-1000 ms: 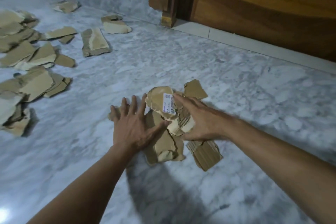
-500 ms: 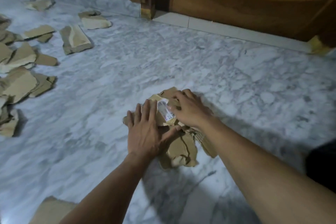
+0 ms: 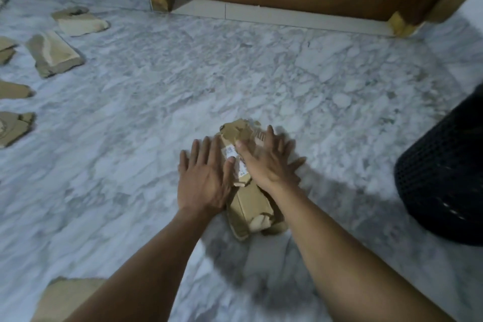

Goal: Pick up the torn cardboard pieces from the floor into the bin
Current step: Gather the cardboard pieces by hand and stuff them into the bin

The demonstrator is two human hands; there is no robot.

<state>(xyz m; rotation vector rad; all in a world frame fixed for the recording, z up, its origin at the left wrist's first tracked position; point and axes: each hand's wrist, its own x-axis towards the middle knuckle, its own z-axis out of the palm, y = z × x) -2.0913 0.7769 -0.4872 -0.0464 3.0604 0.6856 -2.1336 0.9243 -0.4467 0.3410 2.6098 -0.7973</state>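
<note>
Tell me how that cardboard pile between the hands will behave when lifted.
Probably light: the pile is thin torn cardboard. Loose overlapping scraps, so pieces may slip out unless the left hand and right hand squeeze it. The floor looks smooth, so it likely slides.

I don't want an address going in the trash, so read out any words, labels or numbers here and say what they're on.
White sticker on the cardboard pile between the left hand and right hand: printed marks, too small and blurred to read.
No other text shows anywhere.
</note>
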